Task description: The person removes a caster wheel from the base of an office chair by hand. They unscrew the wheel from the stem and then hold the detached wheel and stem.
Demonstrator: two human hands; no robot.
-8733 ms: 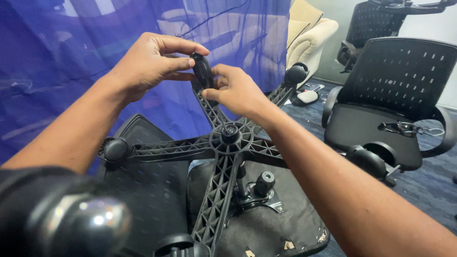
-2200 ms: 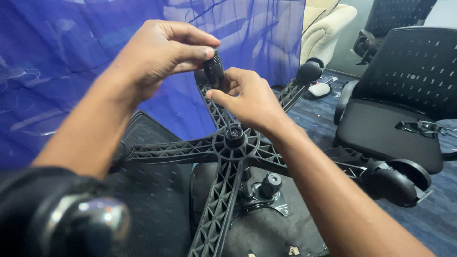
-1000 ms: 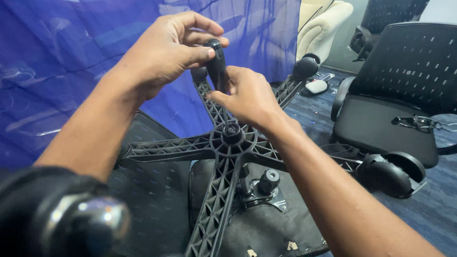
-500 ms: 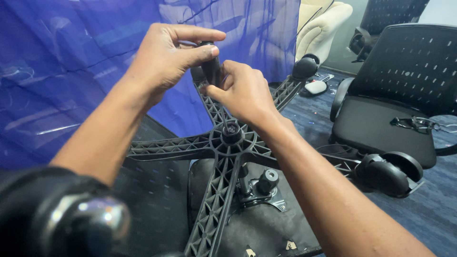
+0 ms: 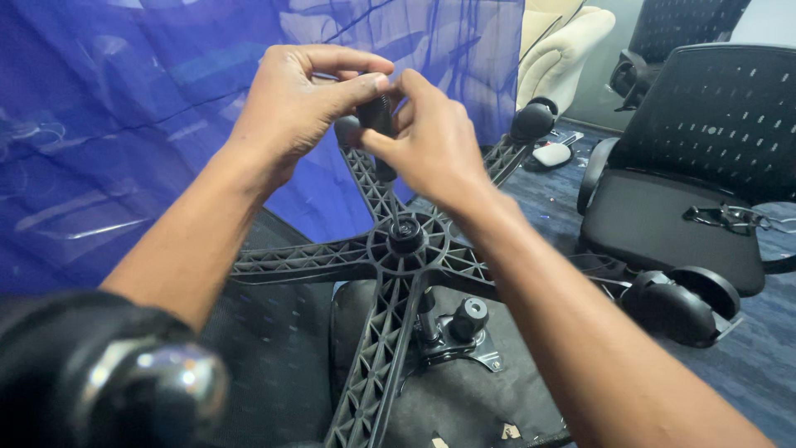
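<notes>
Two hands closed on one caster at a chair base arm's tip
The left hand [image 5: 303,104] and right hand [image 5: 431,145] together pinched one black caster [image 5: 377,116] above the five-armed chair base [image 5: 404,241]; two fitted casters [image 5: 684,305] showed right of its hub; two mesh chairs [image 5: 705,149] stood further right.

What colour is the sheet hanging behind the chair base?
Blue, translucent plastic sheet; the head view shows it best.

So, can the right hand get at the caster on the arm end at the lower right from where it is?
Probably yes. The caster sits exposed at the arm end of the star base, with nothing over it. But the right hand is busy with the left hand on the small black part.
</notes>
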